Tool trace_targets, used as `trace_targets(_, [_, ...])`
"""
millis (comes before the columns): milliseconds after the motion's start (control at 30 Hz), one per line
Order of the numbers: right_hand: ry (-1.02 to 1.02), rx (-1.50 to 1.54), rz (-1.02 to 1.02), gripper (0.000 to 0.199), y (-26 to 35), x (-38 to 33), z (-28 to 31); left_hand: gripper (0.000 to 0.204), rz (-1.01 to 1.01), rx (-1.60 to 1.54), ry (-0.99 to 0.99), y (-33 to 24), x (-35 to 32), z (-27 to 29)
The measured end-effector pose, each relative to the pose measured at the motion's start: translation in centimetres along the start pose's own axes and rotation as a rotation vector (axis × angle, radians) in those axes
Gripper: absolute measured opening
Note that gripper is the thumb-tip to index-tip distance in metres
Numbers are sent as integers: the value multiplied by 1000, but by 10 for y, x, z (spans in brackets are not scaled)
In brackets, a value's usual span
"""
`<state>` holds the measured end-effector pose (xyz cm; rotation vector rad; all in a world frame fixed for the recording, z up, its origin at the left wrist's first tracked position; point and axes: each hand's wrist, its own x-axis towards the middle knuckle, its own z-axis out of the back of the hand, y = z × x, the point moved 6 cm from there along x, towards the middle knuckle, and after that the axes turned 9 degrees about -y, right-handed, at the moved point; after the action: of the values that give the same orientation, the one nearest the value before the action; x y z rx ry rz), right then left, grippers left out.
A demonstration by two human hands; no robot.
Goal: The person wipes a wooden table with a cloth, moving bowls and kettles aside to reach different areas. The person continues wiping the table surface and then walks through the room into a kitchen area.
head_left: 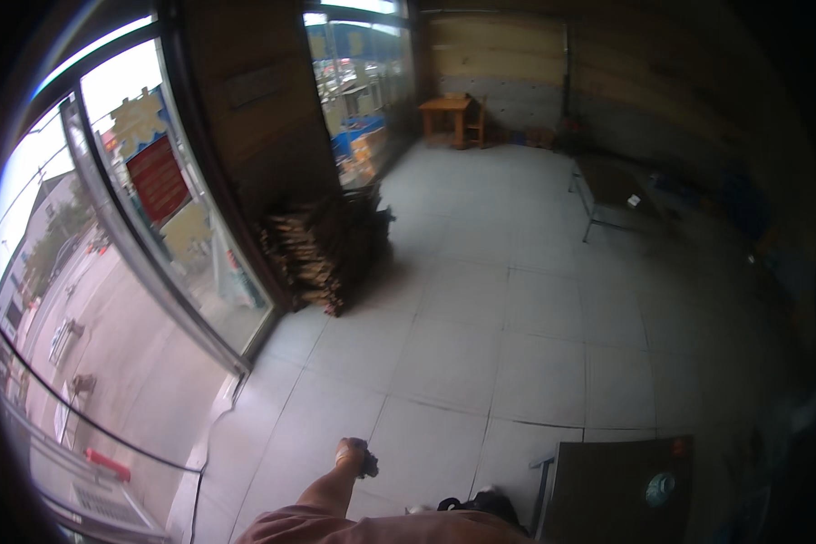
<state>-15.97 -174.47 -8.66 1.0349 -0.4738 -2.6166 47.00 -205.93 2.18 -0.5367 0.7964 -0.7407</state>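
Note:
My left hand (350, 451) is stretched out low over the floor, at the end of a bare forearm below a pinkish sleeve (286, 524). Its fingers are closed around a small dark, lumpy object (368, 465), too blurred to name. My right hand is out of view. Just right of my body, a dark-topped table (612, 494) with a metal leg carries a round, pale greenish item (660, 489). Beside that table, near my feet, is a black and white shape (490, 504), partly cut off.
Pale tiles (453, 354) cover the floor. A stack of brown wooden pieces (308, 258) stands by the glass door (177, 208) on the left. Farther off are a wooden table (444, 106) with a chair (477, 122), and a low dark table (612, 186) at right.

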Motion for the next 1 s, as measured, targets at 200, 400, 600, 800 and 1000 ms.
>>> trace_targets(200, [7, 170, -89, 41, 108, 73, 25, 17, 120, -185, 308, -177, 36, -145])
trace_targets(400, [25, 327, -86, 38, 203, 187, 68, 24, -326, 213, 36, -282, 58, -253])
trace_targets(600, [10, 561, -65, 36, 314, 300, 121, 24, -200, 180, 16, -351, 130, -309])
trace_targets(800, [-16, 803, -140, 36, 418, 387, 161, 26, -161, 606, -17, -420, 224, -381])
trace_targets(1000, [-66, 973, -340, 36, 461, 417, 179, 18, -182, 393, 166, -572, 306, -541])
